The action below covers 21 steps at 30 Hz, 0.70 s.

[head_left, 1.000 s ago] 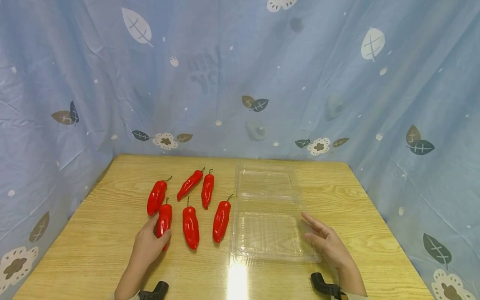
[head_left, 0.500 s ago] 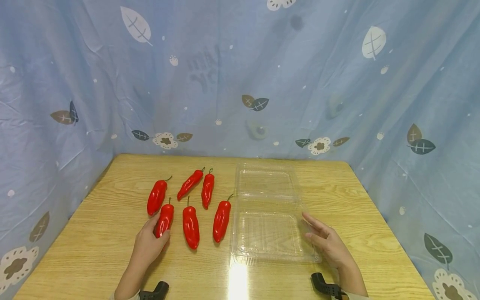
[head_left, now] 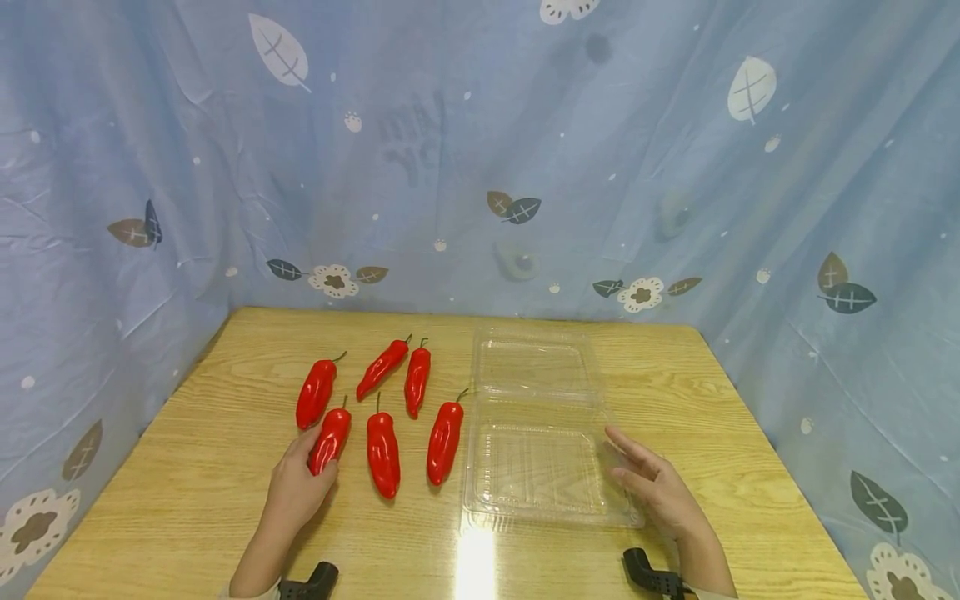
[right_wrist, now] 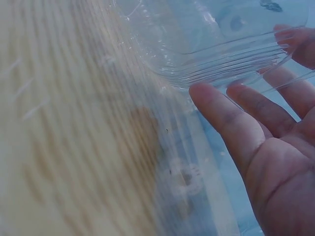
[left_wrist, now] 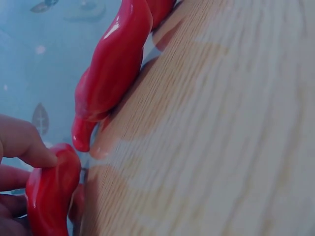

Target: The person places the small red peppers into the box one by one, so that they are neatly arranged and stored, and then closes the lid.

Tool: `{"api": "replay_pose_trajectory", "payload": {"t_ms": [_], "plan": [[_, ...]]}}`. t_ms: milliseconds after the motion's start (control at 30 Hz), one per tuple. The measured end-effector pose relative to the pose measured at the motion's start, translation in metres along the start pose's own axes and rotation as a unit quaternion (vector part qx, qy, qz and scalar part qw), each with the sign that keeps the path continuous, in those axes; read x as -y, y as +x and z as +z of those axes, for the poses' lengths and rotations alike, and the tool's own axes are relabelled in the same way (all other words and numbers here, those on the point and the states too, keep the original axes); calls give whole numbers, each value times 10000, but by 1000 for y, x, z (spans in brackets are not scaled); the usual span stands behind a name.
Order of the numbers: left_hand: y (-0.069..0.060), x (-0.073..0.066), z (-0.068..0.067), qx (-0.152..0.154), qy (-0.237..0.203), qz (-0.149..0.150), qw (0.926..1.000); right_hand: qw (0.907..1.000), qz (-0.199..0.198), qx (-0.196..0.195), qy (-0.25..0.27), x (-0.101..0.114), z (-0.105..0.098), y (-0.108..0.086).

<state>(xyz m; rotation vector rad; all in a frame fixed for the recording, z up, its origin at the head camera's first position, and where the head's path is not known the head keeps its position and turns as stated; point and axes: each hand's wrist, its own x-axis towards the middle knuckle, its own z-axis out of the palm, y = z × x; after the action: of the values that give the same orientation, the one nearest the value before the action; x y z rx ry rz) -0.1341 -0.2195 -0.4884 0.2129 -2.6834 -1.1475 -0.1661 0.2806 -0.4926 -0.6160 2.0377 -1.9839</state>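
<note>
A red pepper (head_left: 331,442), left of the clear container (head_left: 536,467), is being pinched by the left hand (head_left: 296,487), thumb opposing bent fingers, seemingly for control, while the right hand (head_left: 662,490), fingers loosely parted, is touching the container's right edge, apparently steadying it.

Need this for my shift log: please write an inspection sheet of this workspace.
Surface: yellowish wood-grain table, bright glare patch at the near side.
Job's things: six glossy red elongated peppers with thin stems, left of a clear plastic two-part container lying open.
Clutter: nothing seen.
Hands: left hand grips one pepper; right hand, fingers extended, at the container's right side, contact unclear; black device at each wrist.
Cables: nothing seen.
Surroundings: light-blue fabric curtain printed with leaves and white flowers.
</note>
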Motion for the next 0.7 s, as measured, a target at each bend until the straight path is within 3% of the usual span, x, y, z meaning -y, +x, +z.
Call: {"api": "replay_pose_trajectory", "payload": {"t_ms": [433,700], "plan": [[1,-1,-3,37,-309,-270,9991,9997,197,-122,-125,2,1,0],[0,-1,-3,-184,-440,-7,9989,9995,256,-130,-109,3,1,0]]}}
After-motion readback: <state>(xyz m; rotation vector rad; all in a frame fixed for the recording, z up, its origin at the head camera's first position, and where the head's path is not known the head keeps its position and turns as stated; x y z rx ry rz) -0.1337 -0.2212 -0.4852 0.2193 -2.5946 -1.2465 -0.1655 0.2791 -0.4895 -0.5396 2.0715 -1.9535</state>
